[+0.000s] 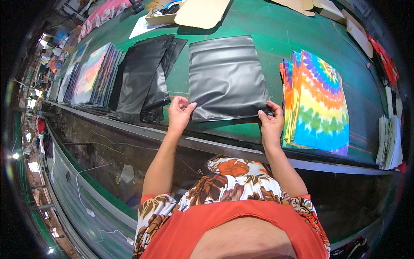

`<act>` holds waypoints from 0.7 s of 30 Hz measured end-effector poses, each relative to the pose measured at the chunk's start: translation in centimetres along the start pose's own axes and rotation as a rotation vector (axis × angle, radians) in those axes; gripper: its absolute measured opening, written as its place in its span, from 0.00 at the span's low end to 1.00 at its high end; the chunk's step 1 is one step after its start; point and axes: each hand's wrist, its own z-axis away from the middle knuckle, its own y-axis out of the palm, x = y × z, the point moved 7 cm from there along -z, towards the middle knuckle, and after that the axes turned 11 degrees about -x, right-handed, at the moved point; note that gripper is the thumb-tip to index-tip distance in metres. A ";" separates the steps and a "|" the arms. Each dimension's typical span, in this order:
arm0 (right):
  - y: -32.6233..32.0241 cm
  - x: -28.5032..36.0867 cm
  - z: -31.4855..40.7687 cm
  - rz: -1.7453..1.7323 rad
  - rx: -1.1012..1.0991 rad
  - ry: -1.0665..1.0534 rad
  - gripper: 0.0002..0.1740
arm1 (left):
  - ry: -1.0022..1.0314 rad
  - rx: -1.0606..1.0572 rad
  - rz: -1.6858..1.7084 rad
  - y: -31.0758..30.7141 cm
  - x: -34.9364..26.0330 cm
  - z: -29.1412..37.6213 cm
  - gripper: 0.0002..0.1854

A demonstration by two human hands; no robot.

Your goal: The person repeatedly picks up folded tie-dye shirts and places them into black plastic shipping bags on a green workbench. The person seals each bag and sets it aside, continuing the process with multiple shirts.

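Note:
A black plastic bag [226,77] lies in front of me on the green tabletop [268,39], its near edge slightly lifted. My left hand [180,113] pinches the near left corner between thumb and fingers. The near right corner is in the grip of my right hand [272,121]. Left of the bag, a fanned pile of similar black plastic bags [139,77] reaches the table's front edge. Folded tie-dye fabric pieces [321,106] in rainbow colours are stacked just right of my right hand.
Farther left stands a row of packed printed pieces [92,76]. An open cardboard box [161,17] holds a cable and dark items, beside a cardboard flap [202,13]. White sheets [388,142] stand at the far right. The table's metal front edge [223,147] runs before me.

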 end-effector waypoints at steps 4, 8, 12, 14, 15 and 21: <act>0.0 0.2 -0.3 0.180 0.036 -0.173 0.21 | 0.111 -0.054 -0.165 0.1 -1.1 -0.4 0.14; 0.6 1.0 -0.1 0.312 0.019 -0.257 0.17 | -0.122 -0.053 -0.034 0.2 -1.1 0.1 0.10; 0.1 1.3 -0.5 0.197 -0.017 -0.202 0.20 | -0.133 0.014 0.035 0.3 -0.6 0.3 0.07; 0.0 0.5 -0.7 0.098 -0.037 -0.095 0.21 | -0.061 0.061 -0.021 0.4 -0.5 0.1 0.09; 0.0 0.4 -0.7 0.152 -0.042 -0.117 0.22 | -0.026 0.084 -0.046 0.6 -0.7 0.2 0.10; 0.5 1.0 -0.1 0.400 -0.078 -0.374 0.23 | -0.102 0.038 0.004 0.3 -0.3 0.2 0.13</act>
